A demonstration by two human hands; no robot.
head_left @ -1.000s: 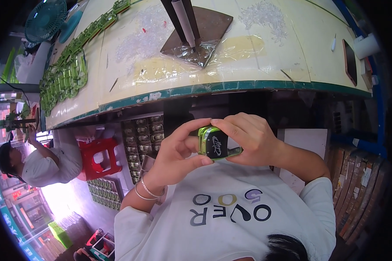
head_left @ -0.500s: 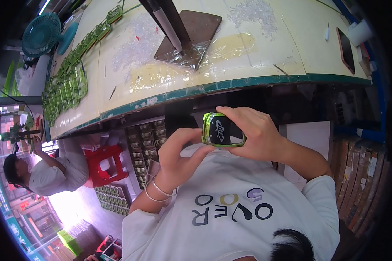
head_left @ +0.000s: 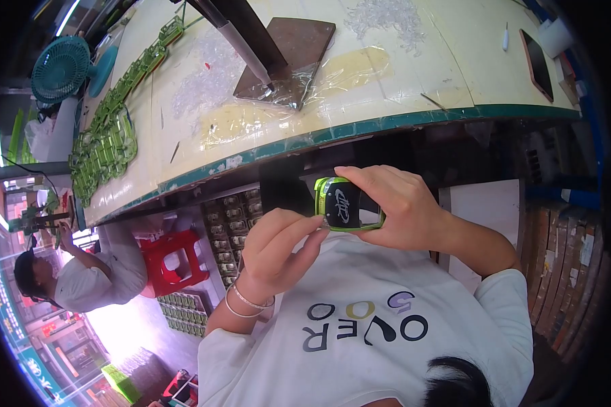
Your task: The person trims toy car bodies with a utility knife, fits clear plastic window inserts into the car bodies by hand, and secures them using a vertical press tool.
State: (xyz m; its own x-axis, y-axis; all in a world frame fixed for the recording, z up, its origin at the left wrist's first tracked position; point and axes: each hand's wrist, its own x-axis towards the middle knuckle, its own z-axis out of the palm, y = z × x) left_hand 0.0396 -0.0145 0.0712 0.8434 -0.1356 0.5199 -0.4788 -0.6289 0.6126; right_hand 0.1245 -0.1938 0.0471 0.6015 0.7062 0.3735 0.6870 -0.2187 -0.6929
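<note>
A black and lime-green part with a rounded, case-like outline is held up in front of my shirt, below the table's front edge. White script-like marking shows on its dark face. My right hand wraps round its right side, fingers along the top and thumb underneath. At its lower left corner is my left hand, thumb and forefinger pinched together with the tips against the corner. Whatever lies between those fingertips is too small to make out. Bracelets circle the left wrist.
The cream table has a green front edge. On it are a brown board under a dark upright post, scattered clear plastic bits, green parts and a phone. A co-worker sits left beside a red stool.
My left thumb and forefinger have closed from a spread around the part's left side to a pinch at its lower left corner. The right hand keeps its hold. The view has shifted slightly.
</note>
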